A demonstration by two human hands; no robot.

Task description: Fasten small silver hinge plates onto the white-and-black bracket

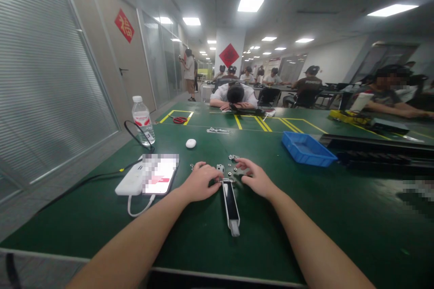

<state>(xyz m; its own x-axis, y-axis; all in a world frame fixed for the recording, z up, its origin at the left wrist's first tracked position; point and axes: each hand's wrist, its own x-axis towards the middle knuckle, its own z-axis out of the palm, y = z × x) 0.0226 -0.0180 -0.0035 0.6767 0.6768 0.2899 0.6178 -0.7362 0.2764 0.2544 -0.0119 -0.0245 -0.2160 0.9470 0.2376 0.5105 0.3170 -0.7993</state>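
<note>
Green matting covers the long counter point(210, 235) in a wide hall where other people sit at further benches. Near its front edge lies a short rail point(232, 207), pointing away from the person, its far end between the two hands. The left hand point(200, 184) is curled, its fingers point(214, 179) bunched against that far end; whether they pinch the rail or some small piece there I cannot tell. The right hand point(257, 179) lies flat and spread, fingers loose and holding nothing, resting among loose nuts point(233, 172). A small block point(220, 168) and a bracket point(233, 157) lie just beyond, apart from the rail. With those pieces scattered and unattached, the work looks to be at an early stage, most of the fitting left. A phone point(160, 175) and bottle point(143, 120) stand to the left, a blue tray point(307, 150) to the right.
</note>
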